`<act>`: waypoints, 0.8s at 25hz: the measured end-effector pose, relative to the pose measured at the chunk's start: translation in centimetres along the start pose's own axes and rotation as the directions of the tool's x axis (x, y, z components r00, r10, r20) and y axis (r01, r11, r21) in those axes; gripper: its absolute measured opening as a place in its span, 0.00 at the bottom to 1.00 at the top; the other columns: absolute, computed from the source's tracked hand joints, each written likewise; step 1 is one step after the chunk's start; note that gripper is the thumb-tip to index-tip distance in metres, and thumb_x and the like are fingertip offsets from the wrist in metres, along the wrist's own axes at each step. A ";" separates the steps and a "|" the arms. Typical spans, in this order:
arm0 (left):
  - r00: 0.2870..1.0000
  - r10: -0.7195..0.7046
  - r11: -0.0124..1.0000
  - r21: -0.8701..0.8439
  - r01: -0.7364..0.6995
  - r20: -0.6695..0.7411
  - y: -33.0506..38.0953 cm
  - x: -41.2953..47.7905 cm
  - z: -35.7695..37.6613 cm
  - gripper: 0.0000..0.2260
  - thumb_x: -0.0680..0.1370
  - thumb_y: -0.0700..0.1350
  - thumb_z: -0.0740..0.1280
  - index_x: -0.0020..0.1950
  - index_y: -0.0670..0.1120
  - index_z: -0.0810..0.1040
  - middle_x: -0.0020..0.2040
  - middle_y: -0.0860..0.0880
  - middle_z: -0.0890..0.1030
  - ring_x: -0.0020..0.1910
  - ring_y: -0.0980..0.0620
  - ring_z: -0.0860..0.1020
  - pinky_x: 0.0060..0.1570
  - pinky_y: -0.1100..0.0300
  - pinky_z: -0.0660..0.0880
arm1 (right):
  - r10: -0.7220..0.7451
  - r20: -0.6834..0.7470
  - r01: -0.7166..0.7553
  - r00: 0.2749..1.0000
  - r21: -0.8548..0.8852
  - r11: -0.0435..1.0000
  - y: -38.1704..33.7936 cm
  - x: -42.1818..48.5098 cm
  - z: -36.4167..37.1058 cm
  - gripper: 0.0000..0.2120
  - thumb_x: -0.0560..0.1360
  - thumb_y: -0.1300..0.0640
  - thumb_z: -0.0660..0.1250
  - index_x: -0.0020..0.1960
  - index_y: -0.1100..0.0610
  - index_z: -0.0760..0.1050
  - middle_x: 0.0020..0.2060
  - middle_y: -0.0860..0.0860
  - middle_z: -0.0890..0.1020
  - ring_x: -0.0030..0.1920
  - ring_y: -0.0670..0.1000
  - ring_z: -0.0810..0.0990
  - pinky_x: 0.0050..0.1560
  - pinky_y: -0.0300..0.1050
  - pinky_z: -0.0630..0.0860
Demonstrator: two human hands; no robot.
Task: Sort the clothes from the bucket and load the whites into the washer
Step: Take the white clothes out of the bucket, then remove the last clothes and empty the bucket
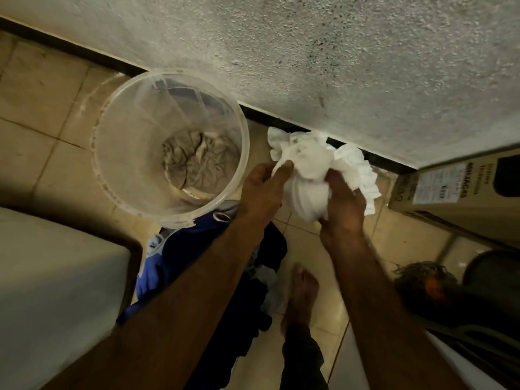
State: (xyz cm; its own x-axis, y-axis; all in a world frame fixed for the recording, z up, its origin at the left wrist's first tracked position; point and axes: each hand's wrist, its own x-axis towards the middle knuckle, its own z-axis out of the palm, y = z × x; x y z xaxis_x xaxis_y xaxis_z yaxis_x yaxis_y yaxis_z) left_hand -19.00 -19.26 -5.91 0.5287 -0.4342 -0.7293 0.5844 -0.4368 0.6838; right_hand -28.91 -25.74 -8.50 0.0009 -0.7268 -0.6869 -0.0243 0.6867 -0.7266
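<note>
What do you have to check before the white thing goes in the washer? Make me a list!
1. Both hands have it: ok. The left hand and right hand grip the white cloth.
2. It is all white: ok on the parts that show.
3. Nothing trails down: ok, it is bunched between the hands.
4. Colours kept apart: ok. The coloured pile lies on the floor, below the arms.
5. Bucket sorted out: not ok, a grey cloth lies in the bottom.
6. Washer open: cannot tell, no opening shows.
</note>
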 end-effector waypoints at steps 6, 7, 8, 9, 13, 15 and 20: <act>0.998 0.030 0.998 0.053 -0.027 -0.060 -0.5 1.6 -1.6 0.08 0.77 0.45 0.73 0.55 0.48 0.81 0.49 0.52 0.82 0.50 0.53 0.80 0.50 0.53 0.78 | 0.197 -0.108 -0.212 0.974 -0.159 0.964 -1.8 5.8 -1.4 0.28 0.75 0.42 0.72 0.71 0.48 0.71 0.64 0.49 0.78 0.63 0.54 0.79 0.59 0.55 0.80; 0.991 0.075 0.996 0.065 -0.068 -0.107 -0.8 1.9 -2.2 0.06 0.77 0.44 0.72 0.54 0.48 0.81 0.49 0.50 0.83 0.49 0.53 0.81 0.51 0.52 0.79 | 0.165 -0.113 -0.183 0.980 -0.179 0.967 -1.5 6.0 -1.2 0.22 0.75 0.45 0.73 0.66 0.51 0.75 0.58 0.49 0.81 0.61 0.54 0.80 0.57 0.52 0.80; 0.982 0.122 0.991 0.079 -0.112 -0.145 -1.1 2.1 -2.9 0.05 0.77 0.44 0.72 0.52 0.49 0.82 0.49 0.50 0.83 0.49 0.53 0.81 0.51 0.52 0.79 | 0.130 -0.086 -0.145 0.988 -0.202 0.969 -1.0 5.9 -0.6 0.15 0.76 0.49 0.73 0.59 0.53 0.78 0.51 0.50 0.82 0.57 0.54 0.82 0.54 0.51 0.80; 0.972 0.165 0.984 0.097 -0.150 -0.168 -1.5 2.3 -3.8 0.04 0.77 0.44 0.72 0.51 0.50 0.82 0.48 0.50 0.84 0.47 0.54 0.81 0.49 0.53 0.80 | 0.088 -0.038 -0.094 0.995 -0.242 0.966 -0.3 5.6 0.2 0.08 0.77 0.52 0.72 0.53 0.54 0.79 0.47 0.50 0.82 0.52 0.55 0.82 0.52 0.52 0.80; 0.949 0.267 0.946 0.236 -0.224 -0.169 -2.6 3.2 -7.7 0.02 0.77 0.44 0.71 0.49 0.49 0.82 0.42 0.55 0.83 0.41 0.59 0.80 0.39 0.63 0.77 | -0.088 0.199 0.154 0.976 -0.350 0.924 2.9 2.7 4.9 0.03 0.78 0.58 0.69 0.46 0.55 0.81 0.44 0.58 0.85 0.43 0.57 0.84 0.41 0.47 0.79; 0.931 0.332 0.878 0.412 -0.244 -0.155 -2.9 3.8 -11.0 0.01 0.77 0.45 0.70 0.47 0.50 0.81 0.41 0.56 0.83 0.42 0.59 0.81 0.43 0.61 0.78 | -0.155 0.310 0.287 0.938 -0.443 0.849 4.6 0.8 7.9 0.03 0.77 0.53 0.70 0.47 0.51 0.82 0.40 0.52 0.87 0.40 0.54 0.86 0.43 0.49 0.82; 0.877 0.474 0.091 0.986 -0.140 0.081 -4.9 5.4 -22.1 0.15 0.80 0.58 0.59 0.46 0.52 0.79 0.41 0.53 0.85 0.42 0.49 0.82 0.61 0.50 0.70 | -0.141 0.559 0.475 0.817 -0.513 0.715 7.8 -2.3 14.0 0.02 0.77 0.50 0.70 0.45 0.45 0.81 0.40 0.47 0.86 0.43 0.51 0.86 0.48 0.57 0.85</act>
State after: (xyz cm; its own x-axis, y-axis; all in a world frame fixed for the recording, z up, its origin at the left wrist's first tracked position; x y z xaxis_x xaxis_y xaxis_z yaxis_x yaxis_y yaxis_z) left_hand -5.41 -2.06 -13.66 0.6907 -0.6516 -0.3137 -0.6279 -0.7555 0.1868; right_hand -15.13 -18.44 -12.83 0.5632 -0.6810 -0.4680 -0.5299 0.1369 -0.8369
